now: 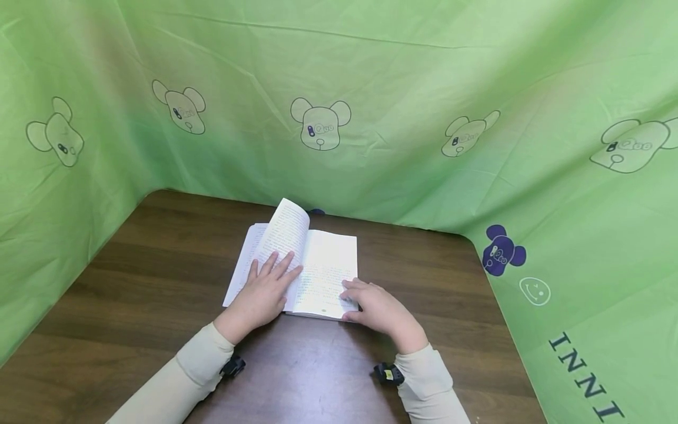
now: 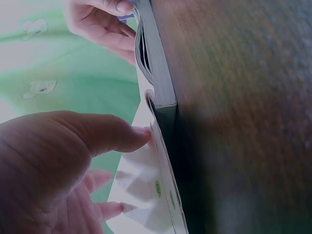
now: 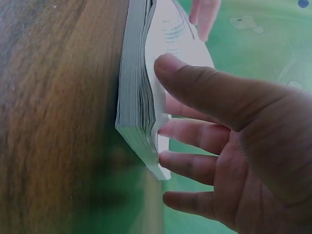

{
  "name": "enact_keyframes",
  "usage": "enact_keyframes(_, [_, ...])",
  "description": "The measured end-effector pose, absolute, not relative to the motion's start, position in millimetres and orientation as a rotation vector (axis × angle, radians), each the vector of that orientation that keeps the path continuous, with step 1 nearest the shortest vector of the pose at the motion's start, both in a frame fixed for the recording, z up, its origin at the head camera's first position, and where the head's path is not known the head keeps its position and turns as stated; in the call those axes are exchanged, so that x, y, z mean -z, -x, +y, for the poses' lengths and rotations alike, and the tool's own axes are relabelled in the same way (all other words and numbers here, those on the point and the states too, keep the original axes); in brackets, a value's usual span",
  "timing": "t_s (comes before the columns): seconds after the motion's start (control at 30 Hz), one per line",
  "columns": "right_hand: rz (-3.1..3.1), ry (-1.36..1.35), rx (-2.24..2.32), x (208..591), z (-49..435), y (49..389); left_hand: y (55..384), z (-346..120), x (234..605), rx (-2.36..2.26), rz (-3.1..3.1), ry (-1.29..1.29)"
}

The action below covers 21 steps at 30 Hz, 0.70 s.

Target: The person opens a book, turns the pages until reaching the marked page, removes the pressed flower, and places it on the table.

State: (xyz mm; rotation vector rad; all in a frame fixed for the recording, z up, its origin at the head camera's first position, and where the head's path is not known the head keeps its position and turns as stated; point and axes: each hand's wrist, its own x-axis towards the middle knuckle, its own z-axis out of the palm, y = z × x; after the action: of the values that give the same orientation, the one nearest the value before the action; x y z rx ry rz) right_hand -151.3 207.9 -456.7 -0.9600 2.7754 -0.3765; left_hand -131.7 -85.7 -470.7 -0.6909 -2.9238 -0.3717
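An open book [image 1: 328, 268] lies on the table, its right-hand pages flat and printed with small text. One left page [image 1: 288, 227] stands curved up from the others near the spine. My left hand [image 1: 263, 294] rests on the left pages with fingers spread; in the left wrist view its thumb [image 2: 114, 132] touches the paper near the spine. At the book's lower right corner is my right hand [image 1: 378, 306]. The right wrist view shows its thumb [image 3: 195, 83] on the top page and its fingers [image 3: 190, 165] extended along the side edge of the thick page block.
Brown wood-grain table [image 1: 132, 259] surrounds the book. Green cloth [image 1: 371, 70] with printed bear heads hangs along the back and both sides of the table. Each wrist carries a small black camera [image 1: 389, 374].
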Motion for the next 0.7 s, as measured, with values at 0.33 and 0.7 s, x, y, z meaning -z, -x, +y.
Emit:
enact_keyframes(0.33, [2.789,0.975,0.38,453.7,209.1,149.6,130.3,-85.0,468.8,0.445,-3.063,0.621])
enact_keyframes(0.7, [2.752,1.051,0.352,451.2,211.7,149.1,129.1,-83.9,469.6,0.526,-3.172,0.449])
